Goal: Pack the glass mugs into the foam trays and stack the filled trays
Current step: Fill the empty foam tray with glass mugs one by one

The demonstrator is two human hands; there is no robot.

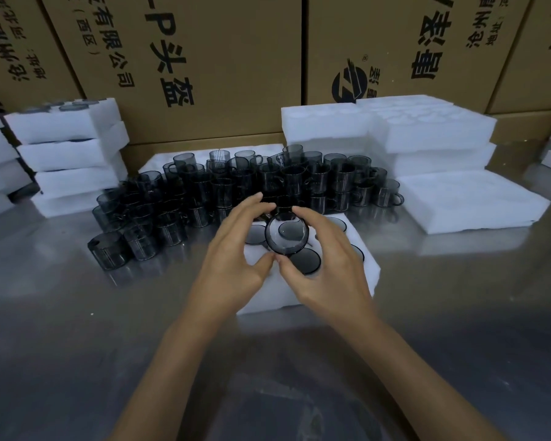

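Glass mug (pixel 286 232), smoky grey and round-rimmed, held between left hand (pixel 236 249) and right hand (pixel 325 265) grips.

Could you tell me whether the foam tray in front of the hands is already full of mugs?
Cannot tell. The foam tray holds several seated mugs, but the hands cover part of it, and one mug remains gripped above it.

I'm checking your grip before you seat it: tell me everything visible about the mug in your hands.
The mug is smoky grey clear glass, round, its open mouth facing the camera. No handle shows. It hangs above the foam tray, over mugs already seated there. The left hand and right hand pinch its rim from both sides, thumbs below.
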